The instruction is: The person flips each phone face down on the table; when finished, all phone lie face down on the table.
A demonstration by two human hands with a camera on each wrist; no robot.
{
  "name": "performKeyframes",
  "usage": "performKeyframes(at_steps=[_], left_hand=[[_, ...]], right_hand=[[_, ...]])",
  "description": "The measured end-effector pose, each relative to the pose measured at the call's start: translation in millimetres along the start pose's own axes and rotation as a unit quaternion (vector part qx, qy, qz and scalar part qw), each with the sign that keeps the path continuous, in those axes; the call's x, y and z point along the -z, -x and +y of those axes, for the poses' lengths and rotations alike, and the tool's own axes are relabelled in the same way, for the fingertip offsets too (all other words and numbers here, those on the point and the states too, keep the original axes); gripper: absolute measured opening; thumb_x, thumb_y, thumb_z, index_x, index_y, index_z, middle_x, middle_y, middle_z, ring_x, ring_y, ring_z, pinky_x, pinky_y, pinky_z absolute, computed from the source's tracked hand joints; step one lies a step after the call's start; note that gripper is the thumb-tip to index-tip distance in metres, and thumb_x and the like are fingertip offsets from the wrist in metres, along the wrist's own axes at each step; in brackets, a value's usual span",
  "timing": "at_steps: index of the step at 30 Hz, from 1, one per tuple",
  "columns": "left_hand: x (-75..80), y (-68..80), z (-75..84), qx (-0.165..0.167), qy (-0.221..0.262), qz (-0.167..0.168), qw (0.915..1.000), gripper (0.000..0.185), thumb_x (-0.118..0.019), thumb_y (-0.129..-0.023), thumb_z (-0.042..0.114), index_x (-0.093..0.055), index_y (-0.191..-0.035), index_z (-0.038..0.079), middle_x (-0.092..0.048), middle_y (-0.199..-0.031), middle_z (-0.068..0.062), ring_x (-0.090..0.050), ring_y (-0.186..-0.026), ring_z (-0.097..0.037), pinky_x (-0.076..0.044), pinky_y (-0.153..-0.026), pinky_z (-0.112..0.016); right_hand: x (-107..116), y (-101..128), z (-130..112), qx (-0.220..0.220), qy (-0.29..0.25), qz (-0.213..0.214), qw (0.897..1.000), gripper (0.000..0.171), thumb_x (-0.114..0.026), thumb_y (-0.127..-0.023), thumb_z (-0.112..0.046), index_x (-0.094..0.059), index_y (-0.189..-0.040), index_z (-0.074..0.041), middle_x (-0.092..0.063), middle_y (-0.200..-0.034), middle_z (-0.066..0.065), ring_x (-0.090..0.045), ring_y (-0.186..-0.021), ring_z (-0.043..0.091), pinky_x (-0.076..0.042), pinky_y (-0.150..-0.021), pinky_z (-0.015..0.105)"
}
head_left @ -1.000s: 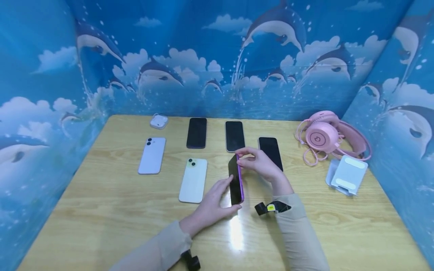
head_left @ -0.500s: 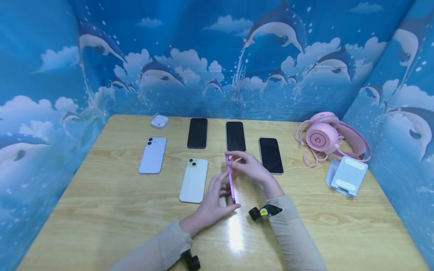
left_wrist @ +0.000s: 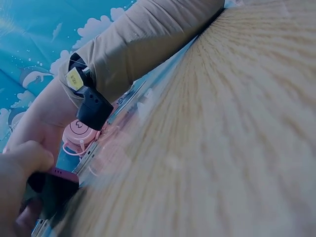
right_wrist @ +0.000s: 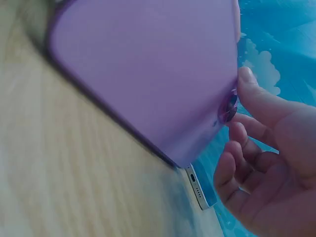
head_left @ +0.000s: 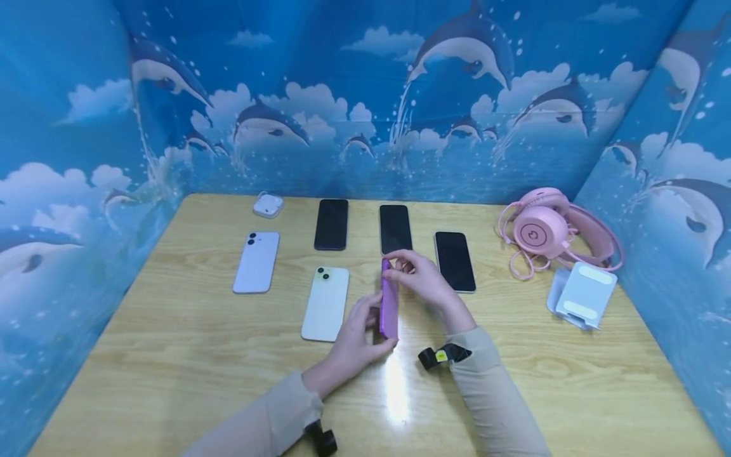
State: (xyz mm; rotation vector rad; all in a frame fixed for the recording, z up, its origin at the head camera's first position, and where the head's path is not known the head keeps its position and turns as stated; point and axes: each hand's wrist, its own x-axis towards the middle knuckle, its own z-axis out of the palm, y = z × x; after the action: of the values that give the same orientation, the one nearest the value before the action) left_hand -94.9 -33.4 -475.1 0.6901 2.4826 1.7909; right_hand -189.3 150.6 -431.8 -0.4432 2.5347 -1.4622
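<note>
Gripping a purple phone (head_left: pixel 389 299) with both hands, mid-table, phone stood up on its long edge with the purple back turned toward the right side. Left hand (head_left: pixel 356 339) pinches the near end, fingers curled on the left face and thumb under the near corner. Right hand (head_left: pixel 419 278) holds the far end, fingertips (head_left: pixel 395 269) closed on the top corner; the right wrist view shows the thumb pressed at the camera bump of the purple back (right_wrist: pixel 148 74). The left wrist view catches a dark slice of the phone (left_wrist: pixel 54 187) under the left thumb, blurred.

Just left of the grip: a pale green phone (head_left: pixel 326 303) lying back-up, near the left hand but not touching as far as I can tell. Further left: a lavender phone (head_left: pixel 256 261), back-up. Beyond the grip, far side: two phones screen-up, a dark one (head_left: pixel 331 224) and another (head_left: pixel 396 229) right past the right fingertips. Just right of the right hand: a third black-screen phone (head_left: pixel 455 261), flat. Far left corner past the lavender phone: a small white earbud case (head_left: pixel 268 204). Well to the right of the grip: pink headphones (head_left: pixel 542 231) with cord, and a white phone stand (head_left: pixel 582 295) near them. All on a wooden table (head_left: pixel 171 362). Both wrists carry black strapped cameras, right one (head_left: pixel 442 355) visible by the beige sleeve.
</note>
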Motion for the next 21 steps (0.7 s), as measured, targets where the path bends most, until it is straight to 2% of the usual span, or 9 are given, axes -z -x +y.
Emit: performKeyframes(at_steps=[4, 7, 10, 14, 21], left_hand=[[1.2, -1.2, -0.1, 0.04, -0.017, 0.008, 0.999, 0.084, -0.085, -0.068, 0.015, -0.039, -0.138, 0.002, -0.051, -0.127, -0.013, -0.058, -0.108, -0.022, -0.047, -0.089, -0.021], [0.9, -2.7, -1.3, 0.055, -0.033, 0.002, 0.9979, 0.083, -0.086, -0.065, 0.019, -0.044, -0.134, 0.002, -0.055, -0.12, -0.01, -0.059, -0.103, -0.019, -0.048, -0.087, -0.019], [0.7, -3.8, -1.4, 0.071, -0.061, -0.004, 0.9956, 0.082, -0.088, -0.063, 0.022, -0.047, -0.131, 0.002, -0.057, -0.107, -0.004, -0.058, -0.091, -0.013, -0.05, -0.078, -0.018], [0.9, -5.1, -0.7, 0.092, -0.081, -0.012, 0.9924, 0.082, -0.089, -0.061, 0.026, -0.049, -0.129, 0.002, -0.053, -0.092, 0.001, -0.051, -0.077, -0.011, -0.049, -0.065, -0.021], [-0.1, -4.6, -1.4, 0.099, -0.1, -0.028, 0.9897, 0.079, -0.088, -0.062, 0.029, -0.051, -0.126, 0.003, -0.049, -0.087, 0.002, -0.045, -0.076, -0.012, -0.044, -0.061, -0.023]], right_hand=[[-3, -3, 7, 0.02, 0.048, -0.004, 0.999, 0.054, -0.076, -0.082, -0.018, -0.056, -0.13, -0.005, -0.057, -0.09, 0.005, -0.053, -0.078, 0.019, -0.047, -0.066, 0.031], [-3, -3, 11, 0.029, 0.072, -0.015, 0.997, 0.056, -0.077, -0.081, -0.017, -0.056, -0.13, -0.003, -0.057, -0.091, 0.004, -0.052, -0.078, 0.018, -0.047, -0.068, 0.03], [0, -1, 12, 0.036, 0.081, -0.025, 0.996, 0.05, -0.075, -0.082, -0.014, -0.058, -0.128, -0.004, -0.058, -0.093, 0.005, -0.053, -0.081, 0.019, -0.048, -0.071, 0.033], [4, 1, 14, 0.036, 0.099, -0.029, 0.994, 0.038, -0.074, -0.083, -0.013, -0.065, -0.119, -0.007, -0.059, -0.096, 0.003, -0.055, -0.086, 0.018, -0.049, -0.075, 0.033], [6, 2, 18, 0.061, 0.109, -0.024, 0.992, 0.02, -0.076, -0.08, -0.011, -0.071, -0.099, -0.007, -0.063, -0.092, 0.001, -0.058, -0.086, 0.017, -0.049, -0.077, 0.032]])
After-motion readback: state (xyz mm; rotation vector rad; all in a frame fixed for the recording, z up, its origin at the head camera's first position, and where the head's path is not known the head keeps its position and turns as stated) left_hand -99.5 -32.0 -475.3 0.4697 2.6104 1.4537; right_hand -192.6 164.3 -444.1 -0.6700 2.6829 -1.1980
